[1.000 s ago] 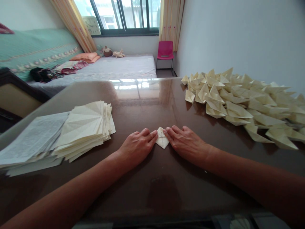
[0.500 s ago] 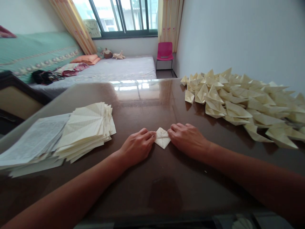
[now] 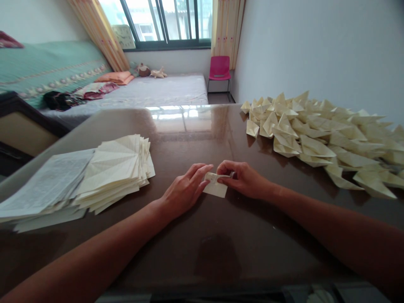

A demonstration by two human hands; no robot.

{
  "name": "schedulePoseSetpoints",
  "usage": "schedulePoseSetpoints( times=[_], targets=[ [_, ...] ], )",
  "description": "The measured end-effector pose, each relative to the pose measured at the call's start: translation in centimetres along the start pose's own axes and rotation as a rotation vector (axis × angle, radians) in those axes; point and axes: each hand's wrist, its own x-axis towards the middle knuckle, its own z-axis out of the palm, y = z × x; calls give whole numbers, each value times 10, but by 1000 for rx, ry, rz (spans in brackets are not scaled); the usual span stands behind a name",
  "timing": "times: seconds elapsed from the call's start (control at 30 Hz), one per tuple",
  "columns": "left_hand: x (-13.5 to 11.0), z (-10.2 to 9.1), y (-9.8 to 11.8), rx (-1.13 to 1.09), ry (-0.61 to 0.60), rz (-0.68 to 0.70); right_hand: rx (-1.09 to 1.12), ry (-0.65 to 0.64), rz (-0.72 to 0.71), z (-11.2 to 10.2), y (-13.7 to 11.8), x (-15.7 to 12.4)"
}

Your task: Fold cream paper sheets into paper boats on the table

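A small folded piece of cream paper (image 3: 217,189) lies on the brown glossy table (image 3: 176,252) between my hands. My right hand (image 3: 241,177) pinches its upper right part between thumb and fingers. At the paper's left edge, my left hand (image 3: 187,185) touches it, fingers stretched forward and the thumb a little apart from them. Part of the paper's upper side is covered by the fingers.
To the left lies a stack of creased cream paper sheets (image 3: 110,168) beside grey printed sheets (image 3: 47,181). A large pile of folded paper boats (image 3: 315,134) spreads over the right side. Beyond the table are a bed (image 3: 170,90) and a pink chair (image 3: 220,68).
The paper has turned from a diamond with a corner toward me to one with an edge toward me. My right hand has shifted to a pinch; my left fingers have stretched out.
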Motion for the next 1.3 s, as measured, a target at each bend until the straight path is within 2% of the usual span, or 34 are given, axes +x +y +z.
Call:
schedulePoseSetpoints(
  times=[0.1, 0.2, 0.3, 0.37, 0.47, 0.57, 0.63, 0.7, 0.77, 0.87, 1.07, 1.17, 1.3],
  targets=[
    [3, -3, 0, -76, -36, -52, 52, 58, -18, 2, -2, 0],
    [5, -3, 1, -282, 11, -201, 67, 112, -11, 3, -1, 1],
    [6, 2, 1, -558, 42, -313, 81, 95, 20, 5, 2, 2],
    [6, 6, 1, -620, 45, -330, 75, 90, 20, 7, 3, 1],
    [6, 7, -1, -460, 50, -271, -103, 127, -93, 8, 3, -1],
    [6, 3, -2, -193, 114, -131, -512, 143, -253, 6, 1, -5],
    [6, -1, -2, -42, 130, -16, -790, 100, -302, 3, -2, -7],
    [5, -3, -1, 57, 72, 85, -972, 35, -315, 2, -6, -8],
    [4, -3, -1, 105, -14, 150, -1049, -31, -331, 0, -8, -8],
    [3, -2, -2, 122, -96, 181, -1053, -100, -341, -4, -9, -7],
    [3, -3, -5, 112, -151, 150, -1011, -216, -312, -14, -13, -8],
    [5, -3, -7, 74, -155, 86, -933, -215, -227, -16, -12, -7],
    [11, 2, -13, 12, -96, -49, -675, -176, -82, -15, -1, -3]
  ],
)
